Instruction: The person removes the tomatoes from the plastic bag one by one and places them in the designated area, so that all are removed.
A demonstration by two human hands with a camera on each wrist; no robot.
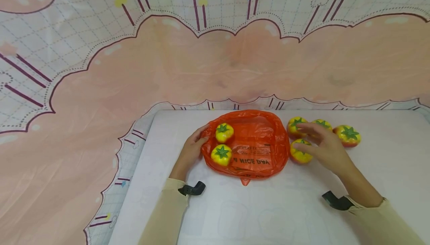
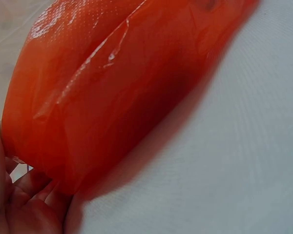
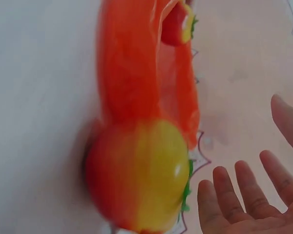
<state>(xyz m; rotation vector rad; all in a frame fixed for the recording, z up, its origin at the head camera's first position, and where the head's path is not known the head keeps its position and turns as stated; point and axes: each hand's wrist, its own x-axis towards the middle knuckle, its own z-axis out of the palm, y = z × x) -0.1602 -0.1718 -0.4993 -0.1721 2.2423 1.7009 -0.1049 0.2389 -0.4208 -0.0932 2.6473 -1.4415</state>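
Note:
A red plastic bag [image 1: 255,137] lies with its mouth open upward on the white table. Two yellow-and-red tomatoes with green star-shaped tops, one of them this tomato [image 1: 221,155], sit in its left part. My left hand [image 1: 193,148] holds the bag's left rim; in the left wrist view the red plastic [image 2: 102,97] lies between thumb and fingers. My right hand [image 1: 327,148] hovers over several more tomatoes right of the bag, fingers spread and holding nothing. Nearest to it is a tomato [image 1: 299,155] beside the bag's right wall. Another tomato [image 1: 347,135] lies farthest right.
The white table [image 1: 242,215] reaches toward me in front of the bag. Behind its far edge hangs a pink and white patterned cloth [image 1: 218,66]. Dark bands [image 1: 192,189] sit on both wrists.

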